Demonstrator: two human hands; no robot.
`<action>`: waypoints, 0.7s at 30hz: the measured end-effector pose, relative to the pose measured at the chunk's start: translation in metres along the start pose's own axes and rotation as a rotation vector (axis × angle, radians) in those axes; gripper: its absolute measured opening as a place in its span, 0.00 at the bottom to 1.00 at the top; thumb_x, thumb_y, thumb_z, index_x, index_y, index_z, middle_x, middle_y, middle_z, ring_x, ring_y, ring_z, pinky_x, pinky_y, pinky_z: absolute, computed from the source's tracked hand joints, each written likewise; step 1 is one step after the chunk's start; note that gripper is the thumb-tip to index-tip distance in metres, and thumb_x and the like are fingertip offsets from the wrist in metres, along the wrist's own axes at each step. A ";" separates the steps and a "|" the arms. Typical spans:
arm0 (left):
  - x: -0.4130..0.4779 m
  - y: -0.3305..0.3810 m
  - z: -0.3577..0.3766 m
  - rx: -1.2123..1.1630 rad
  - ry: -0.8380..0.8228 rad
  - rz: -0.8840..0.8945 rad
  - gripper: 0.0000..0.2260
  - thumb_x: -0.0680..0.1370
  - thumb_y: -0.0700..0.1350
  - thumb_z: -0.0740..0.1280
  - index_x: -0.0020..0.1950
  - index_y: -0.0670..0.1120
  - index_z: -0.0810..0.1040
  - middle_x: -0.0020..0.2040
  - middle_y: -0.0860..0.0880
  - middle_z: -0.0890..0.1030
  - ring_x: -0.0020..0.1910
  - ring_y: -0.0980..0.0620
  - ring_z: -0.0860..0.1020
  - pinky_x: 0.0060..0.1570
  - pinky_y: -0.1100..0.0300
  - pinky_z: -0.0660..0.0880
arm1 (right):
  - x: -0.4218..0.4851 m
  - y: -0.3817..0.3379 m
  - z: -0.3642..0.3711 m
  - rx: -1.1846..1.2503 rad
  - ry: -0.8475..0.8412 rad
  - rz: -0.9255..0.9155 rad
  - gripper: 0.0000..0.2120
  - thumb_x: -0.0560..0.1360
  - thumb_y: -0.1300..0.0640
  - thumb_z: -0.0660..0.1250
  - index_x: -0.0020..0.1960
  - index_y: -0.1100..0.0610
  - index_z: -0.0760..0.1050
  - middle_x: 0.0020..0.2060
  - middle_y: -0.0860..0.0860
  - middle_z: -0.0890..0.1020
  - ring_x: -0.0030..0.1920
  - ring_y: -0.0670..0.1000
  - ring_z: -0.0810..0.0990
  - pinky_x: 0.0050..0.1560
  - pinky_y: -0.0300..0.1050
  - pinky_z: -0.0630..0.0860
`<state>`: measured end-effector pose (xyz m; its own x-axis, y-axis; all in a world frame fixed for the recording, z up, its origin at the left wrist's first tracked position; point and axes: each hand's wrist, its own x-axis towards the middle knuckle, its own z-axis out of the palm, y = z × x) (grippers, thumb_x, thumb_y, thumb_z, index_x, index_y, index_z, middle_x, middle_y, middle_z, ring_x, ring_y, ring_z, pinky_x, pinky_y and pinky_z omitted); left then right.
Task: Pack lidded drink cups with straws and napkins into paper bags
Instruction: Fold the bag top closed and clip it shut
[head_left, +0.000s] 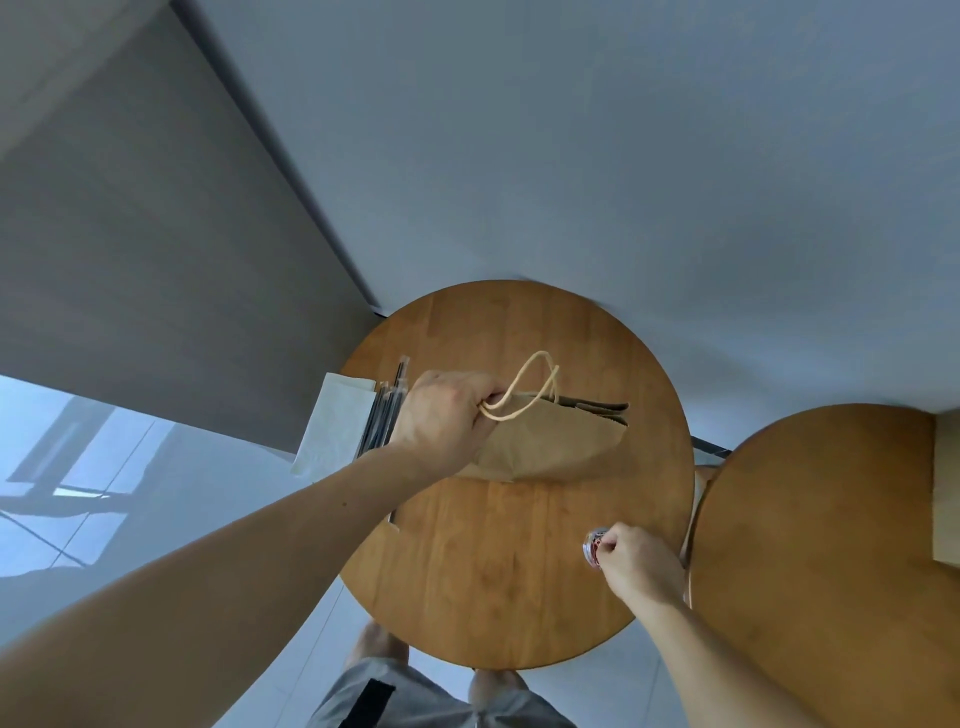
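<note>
A brown paper bag (556, 441) stands on the round wooden table (498, 571), its mouth toward the right. My left hand (441, 415) grips the bag's twine handles (524, 384) at its left end. My right hand (636, 561) holds a clear lidded drink cup (594, 546) near the table's right edge; only the cup's top shows past my fingers. Black wrapped straws (387, 415) lie in a bundle left of the bag, beside a stack of white napkins (332, 426) that overhangs the table's left edge.
A second round wooden table (831, 545) stands close on the right, with a pale box edge (946, 488) at the frame's right border. A wall and a grey blind rise behind. My knees show below the table's near edge.
</note>
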<state>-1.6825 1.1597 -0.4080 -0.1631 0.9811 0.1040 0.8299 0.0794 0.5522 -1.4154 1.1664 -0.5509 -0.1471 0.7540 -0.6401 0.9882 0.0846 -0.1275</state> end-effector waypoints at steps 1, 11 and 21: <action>0.001 0.000 0.000 -0.003 -0.003 -0.008 0.13 0.78 0.41 0.70 0.35 0.52 0.73 0.27 0.63 0.62 0.29 0.56 0.65 0.34 0.67 0.56 | -0.001 0.002 -0.001 0.032 0.016 0.002 0.07 0.77 0.55 0.61 0.47 0.46 0.78 0.43 0.44 0.83 0.40 0.47 0.79 0.35 0.41 0.73; 0.003 -0.002 0.001 -0.045 -0.053 -0.028 0.12 0.75 0.41 0.72 0.34 0.50 0.76 0.26 0.62 0.64 0.27 0.59 0.65 0.32 0.69 0.57 | -0.034 -0.020 -0.045 0.459 0.321 -0.310 0.09 0.75 0.58 0.71 0.43 0.45 0.75 0.36 0.39 0.79 0.37 0.36 0.79 0.33 0.26 0.71; 0.008 -0.010 0.002 -0.092 -0.016 0.027 0.06 0.68 0.39 0.76 0.42 0.48 0.84 0.33 0.54 0.79 0.31 0.57 0.72 0.33 0.68 0.63 | -0.051 -0.126 -0.143 0.504 0.691 -0.786 0.06 0.67 0.69 0.75 0.38 0.61 0.79 0.35 0.50 0.83 0.33 0.49 0.80 0.35 0.43 0.78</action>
<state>-1.6909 1.1672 -0.4140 -0.1324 0.9854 0.1072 0.7812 0.0371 0.6232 -1.5260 1.2109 -0.3938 -0.5052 0.8166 0.2792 0.4830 0.5357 -0.6926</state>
